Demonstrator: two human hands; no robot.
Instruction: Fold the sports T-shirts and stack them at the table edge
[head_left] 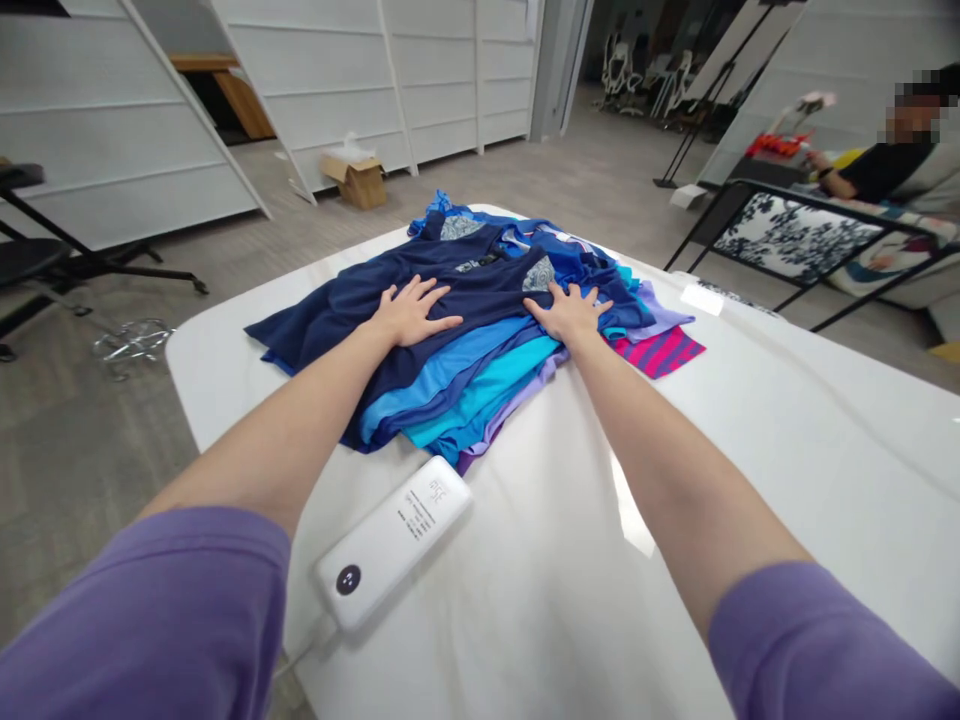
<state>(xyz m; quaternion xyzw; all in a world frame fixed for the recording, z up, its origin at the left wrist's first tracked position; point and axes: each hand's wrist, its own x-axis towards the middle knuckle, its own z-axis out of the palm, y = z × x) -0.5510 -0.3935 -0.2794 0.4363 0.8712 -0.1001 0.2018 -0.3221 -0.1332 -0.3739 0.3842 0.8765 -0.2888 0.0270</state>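
Spread over a pile of clothes is a navy shirt (337,310) with patches of pale paisley pattern. My left hand (415,311) lies flat on its dark cloth, fingers apart. Near one of the paisley patches, my right hand (568,312) also presses down with spread fingers. Below the navy shirt, layers of blue, turquoise (487,390) and lilac fabric stick out toward me. A pink and purple striped garment (658,352) shows at the pile's right edge. Brighter blue cloth (442,203) is bunched at the far side.
The pile lies on a white glossy table (540,580). A white power bank (394,545) with a cable sits close to me, by the pile's near edge. A cardboard box (356,180) stands on the floor beyond. At the right, a person (885,165) sits behind a black-framed rack (802,235).
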